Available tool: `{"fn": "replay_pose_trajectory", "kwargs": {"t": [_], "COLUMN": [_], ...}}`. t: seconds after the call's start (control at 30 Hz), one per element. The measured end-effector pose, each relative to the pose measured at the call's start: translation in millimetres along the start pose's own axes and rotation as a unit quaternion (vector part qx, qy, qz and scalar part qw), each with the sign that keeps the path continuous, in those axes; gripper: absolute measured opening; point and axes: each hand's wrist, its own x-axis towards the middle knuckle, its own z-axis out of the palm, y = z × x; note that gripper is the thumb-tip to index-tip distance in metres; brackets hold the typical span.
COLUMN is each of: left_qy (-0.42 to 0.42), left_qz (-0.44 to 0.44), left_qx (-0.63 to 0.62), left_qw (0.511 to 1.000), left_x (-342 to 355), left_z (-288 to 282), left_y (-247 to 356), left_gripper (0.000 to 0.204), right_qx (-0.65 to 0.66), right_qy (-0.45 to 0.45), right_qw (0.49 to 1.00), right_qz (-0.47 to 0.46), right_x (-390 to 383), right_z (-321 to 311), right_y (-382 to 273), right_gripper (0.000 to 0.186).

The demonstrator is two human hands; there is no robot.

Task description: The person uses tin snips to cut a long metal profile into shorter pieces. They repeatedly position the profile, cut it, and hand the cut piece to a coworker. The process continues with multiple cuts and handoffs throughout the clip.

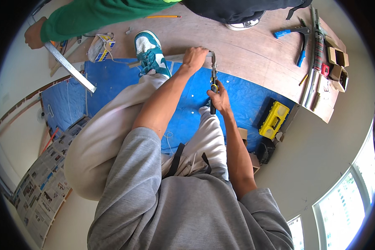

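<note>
My left hand point(194, 59) is closed on a long thin strip point(176, 56), greyish and metal-looking, at the edge of a wooden board surface. My right hand point(220, 99) grips a slim metal hand tool point(213, 71) with a black and yellow grip. Its bare metal end reaches up to the strip's right end, beside my left fingers. Whether it is snips or a clamp, I cannot tell. My left foot, in a teal and white sneaker point(148, 52), is raised at the board's edge, near the strip.
Another person's green-sleeved hand point(34, 34) holds a metal channel point(71, 68) at the upper left. A blue-handled riveter-like tool point(303, 35), a caulking gun point(318, 46) and small cardboard boxes point(337, 57) lie right. Below are a blue sheet point(187, 100) and yellow toolbox point(274, 120).
</note>
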Motion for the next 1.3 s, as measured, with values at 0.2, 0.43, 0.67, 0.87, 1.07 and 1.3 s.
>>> {"fn": "replay_pose_trajectory", "kwargs": {"t": [0.2, 0.43, 0.67, 0.87, 1.07, 1.3], "left_qy": [-0.009, 0.0, 0.001, -0.003, -0.002, -0.003], "left_qz": [-0.007, 0.001, -0.001, -0.005, -0.003, 0.002], "left_qx": [0.001, 0.001, -0.003, 0.004, -0.001, 0.001], "left_qw": [1.0, 1.0, 1.0, 1.0, 1.0, 1.0], "left_x": [0, 1, 1, 1, 1, 1], "left_z": [1, 3, 5, 5, 7, 5], "left_y": [1, 0, 0, 0, 0, 0], "left_gripper": [0.02, 0.019, 0.02, 0.02, 0.02, 0.02], "right_qx": [-0.014, 0.002, 0.029, 0.067, -0.016, 0.025], "right_qy": [0.011, 0.016, -0.013, -0.039, 0.032, 0.012], "right_qw": [1.0, 1.0, 0.999, 0.997, 0.999, 1.0], "right_qz": [-0.016, -0.003, 0.002, 0.014, -0.02, 0.005], "right_x": [2, 2, 2, 0, -12, -5], "right_z": [1, 3, -4, -9, 1, -1], "right_y": [7, 8, 10, 8, 5, 0], "right_gripper": [0.083, 0.084, 0.082, 0.079, 0.077, 0.078]}}
